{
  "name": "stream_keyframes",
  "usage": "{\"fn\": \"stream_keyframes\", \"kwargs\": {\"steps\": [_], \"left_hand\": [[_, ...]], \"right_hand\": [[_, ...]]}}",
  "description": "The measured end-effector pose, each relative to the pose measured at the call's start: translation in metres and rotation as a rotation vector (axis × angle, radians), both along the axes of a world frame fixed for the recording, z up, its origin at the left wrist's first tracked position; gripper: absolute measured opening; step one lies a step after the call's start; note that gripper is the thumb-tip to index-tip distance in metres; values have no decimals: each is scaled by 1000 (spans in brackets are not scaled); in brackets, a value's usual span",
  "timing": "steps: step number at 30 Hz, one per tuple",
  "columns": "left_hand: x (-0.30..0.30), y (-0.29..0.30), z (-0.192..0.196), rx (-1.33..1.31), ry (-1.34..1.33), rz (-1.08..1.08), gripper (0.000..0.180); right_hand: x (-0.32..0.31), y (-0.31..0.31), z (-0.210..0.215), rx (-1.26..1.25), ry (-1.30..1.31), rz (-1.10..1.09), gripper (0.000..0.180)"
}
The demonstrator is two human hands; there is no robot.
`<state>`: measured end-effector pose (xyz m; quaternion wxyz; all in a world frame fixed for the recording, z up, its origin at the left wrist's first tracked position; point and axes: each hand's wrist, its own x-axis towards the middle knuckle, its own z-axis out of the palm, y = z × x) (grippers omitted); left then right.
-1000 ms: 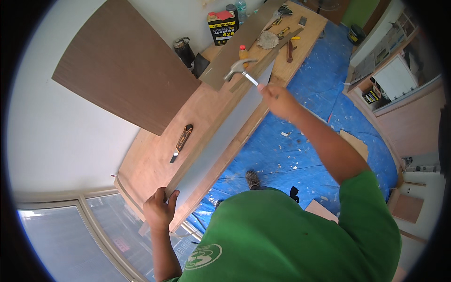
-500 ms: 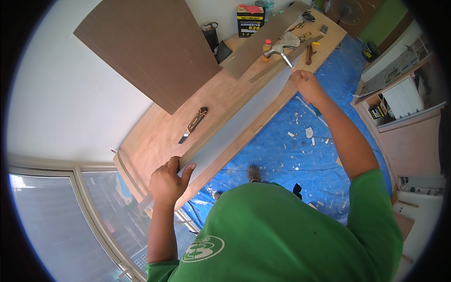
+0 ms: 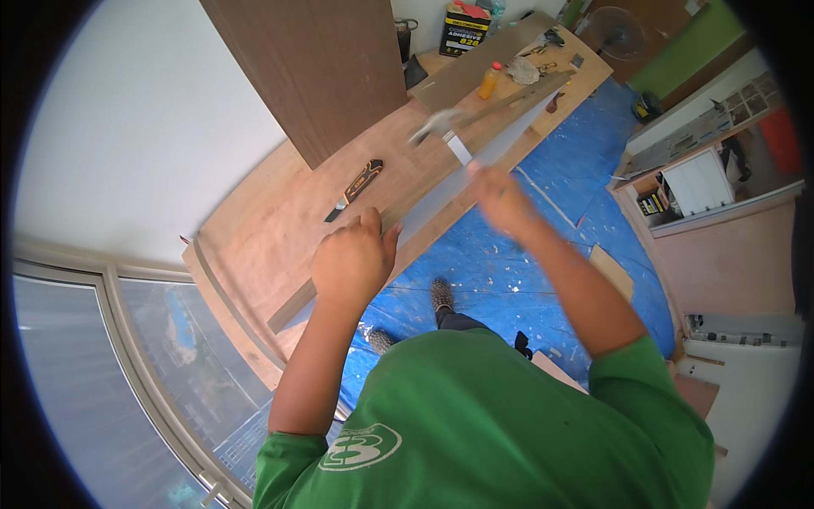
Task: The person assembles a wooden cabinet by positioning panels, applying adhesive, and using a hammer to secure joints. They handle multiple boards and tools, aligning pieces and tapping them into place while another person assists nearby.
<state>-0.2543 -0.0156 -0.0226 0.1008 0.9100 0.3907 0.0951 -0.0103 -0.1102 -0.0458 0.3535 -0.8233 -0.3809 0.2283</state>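
Note:
A long, narrow board with a brown top edge and a pale bluish side lies along the near part of the wooden worktable. Toward its left end my left hand is closed over it, fingers across the brown edge and thumb on the near side. My right hand, smeared by motion, grips the handle of a claw hammer. The blurred hammer head hangs over the board's middle stretch; whether it touches is unclear. Beyond my left hand, a black and orange utility knife rests on the tabletop.
A large brown panel stands over the table's far side. Farther right are a flat brown sheet, an orange bottle, an adhesive can and loose tools. A blue floor sheet with scraps spreads below; open cabinets stand right.
My right hand has brought the hammer left and nearer along the board. My left hand has shifted along it, away from its left end. The whole view has moved somewhat.

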Motion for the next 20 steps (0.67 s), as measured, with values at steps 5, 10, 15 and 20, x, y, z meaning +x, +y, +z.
{"fn": "stream_keyframes", "kwargs": {"steps": [5,10,15,20], "left_hand": [[-3,4,-3,20,-70,-29,39],[-6,9,-7,-17,-99,-60,39],[-3,8,-1,-83,-23,-57,39],[-2,20,-3,-54,5,-42,41]], "right_hand": [[24,12,29,-161,105,-158,56],[-66,-13,-13,72,25,48,58],[38,6,13,-188,133,-217,60],[137,14,-3,-187,12,-221,66]]}}
